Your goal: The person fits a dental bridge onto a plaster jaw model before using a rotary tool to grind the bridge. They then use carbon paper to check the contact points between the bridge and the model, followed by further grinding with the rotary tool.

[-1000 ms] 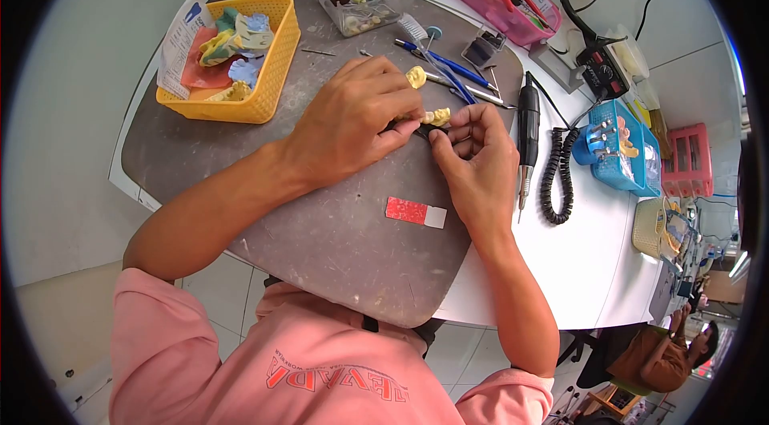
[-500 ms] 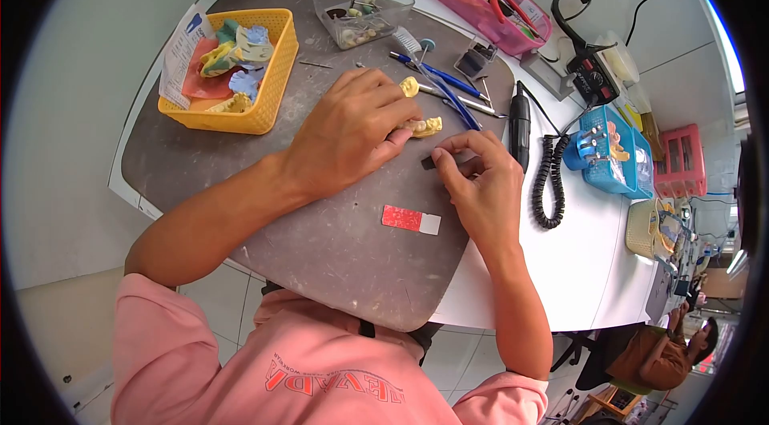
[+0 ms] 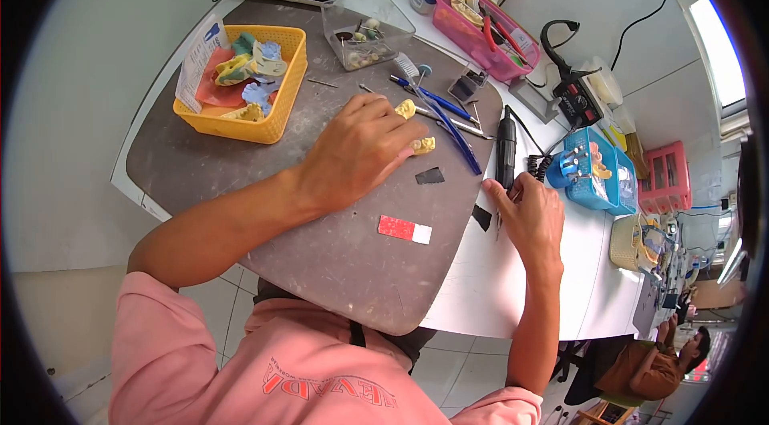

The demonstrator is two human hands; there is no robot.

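My left hand is closed over the mat, its fingertips on a small yellow plaster dental model; part of the model is hidden beneath the fingers. A second yellow model piece lies just beyond. At the mat's right edge, my right hand has thumb and fingers around the lower end of a black rotary handpiece, whose thin tip points toward me. One dark paper strip rests between the hands, and another dark strip lies beside my right thumb. Nearer me is a red and white strip.
Blue-handled tools lie beyond the models. A yellow basket stands at left, a clear box at the back, a pink tray behind. Blue baskets and a coiled cord are at right. A seated person is far right.
My right hand has let go of the dark strip, leaving it on the mat, and moved right to the handpiece. My left hand stays on the model. The view has shifted slightly.
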